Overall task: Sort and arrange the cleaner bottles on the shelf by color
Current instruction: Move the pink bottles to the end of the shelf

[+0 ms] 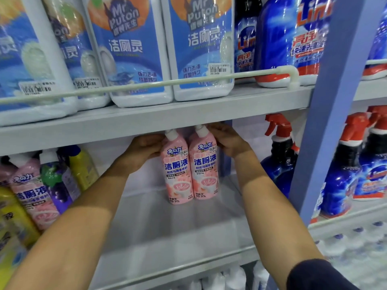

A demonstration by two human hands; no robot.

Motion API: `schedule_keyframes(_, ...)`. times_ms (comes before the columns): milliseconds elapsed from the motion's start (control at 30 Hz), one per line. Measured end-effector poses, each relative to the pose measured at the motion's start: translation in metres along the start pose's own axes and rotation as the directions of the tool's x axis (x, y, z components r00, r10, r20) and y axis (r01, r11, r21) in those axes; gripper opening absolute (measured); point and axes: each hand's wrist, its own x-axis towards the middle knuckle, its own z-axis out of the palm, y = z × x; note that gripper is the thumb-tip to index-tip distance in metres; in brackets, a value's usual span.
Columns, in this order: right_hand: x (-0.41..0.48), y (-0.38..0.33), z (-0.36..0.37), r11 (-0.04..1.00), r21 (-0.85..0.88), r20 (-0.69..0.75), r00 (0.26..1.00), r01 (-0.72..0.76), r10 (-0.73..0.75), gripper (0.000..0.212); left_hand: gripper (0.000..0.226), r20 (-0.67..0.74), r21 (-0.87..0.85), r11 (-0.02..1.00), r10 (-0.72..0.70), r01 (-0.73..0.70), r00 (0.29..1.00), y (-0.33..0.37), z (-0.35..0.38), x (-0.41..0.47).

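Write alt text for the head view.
The left hand and right hand hold two pink bottles, one each, upright side by side on a grey shelf. Other bottles, pink, purple and yellow, crowd its left end; white bottles stand above.

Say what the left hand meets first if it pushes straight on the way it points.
The left hand points right, and its fingers grip the left pink bottle, so that comes first. Next in line is the right pink bottle, which seems to touch it, though depth is unclear.
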Motion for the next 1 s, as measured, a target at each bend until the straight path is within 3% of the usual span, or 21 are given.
schedule_keyframes(67,0.000,-0.001,0.001,1.000,0.000,-0.006,1.000,0.001,-0.001,0.015,0.046,0.040,-0.059,0.998,-0.008,0.011,0.999,0.002,0.001,-0.003)
schedule_keyframes(133,0.000,-0.003,0.003,1.000,0.008,-0.020,1.000,0.005,-0.005,0.014,0.028,0.065,-0.111,0.994,-0.008,0.016,0.998,0.005,0.003,-0.005)
schedule_keyframes(200,-0.002,-0.003,0.006,1.000,0.009,-0.042,0.999,0.011,-0.011,0.012,0.024,0.034,-0.146,0.989,-0.024,0.028,0.999,0.003,0.009,-0.005)
schedule_keyframes(333,-0.008,0.005,0.011,1.000,0.016,-0.173,0.985,-0.023,0.026,0.023,0.022,-0.237,-0.170,0.985,-0.079,0.039,0.968,-0.006,0.028,-0.010)
schedule_keyframes(433,-0.022,0.015,0.012,0.998,-0.064,-0.399,0.916,0.021,-0.045,0.026,0.021,-0.503,-0.261,0.965,-0.156,0.023,0.850,-0.013,0.047,-0.029)
schedule_keyframes(500,-0.040,0.024,0.010,0.989,-0.125,-0.481,0.868,0.075,-0.127,0.030,0.027,-0.566,-0.212,0.977,-0.117,-0.007,0.816,-0.025,0.056,-0.051)
schedule_keyframes(633,-0.074,0.040,0.014,0.948,-0.304,-0.357,0.910,0.099,-0.209,0.069,0.039,-0.518,0.034,0.997,-0.047,0.076,0.854,-0.048,0.076,-0.081)
schedule_keyframes(767,-0.079,0.045,0.028,0.830,-0.553,-0.300,0.913,0.070,-0.277,0.037,0.041,-0.544,0.188,0.979,0.033,0.083,0.839,-0.051,0.091,-0.081)
schedule_keyframes(900,-0.077,0.043,0.029,0.745,-0.667,-0.312,0.895,0.033,-0.319,0.044,0.040,-0.556,0.236,0.966,0.044,0.107,0.830,-0.051,0.088,-0.077)
schedule_keyframes(1000,-0.078,0.042,0.032,0.736,-0.676,-0.327,0.882,0.033,-0.340,0.042,0.042,-0.556,0.233,0.965,0.031,0.119,0.831,-0.051,0.087,-0.075)
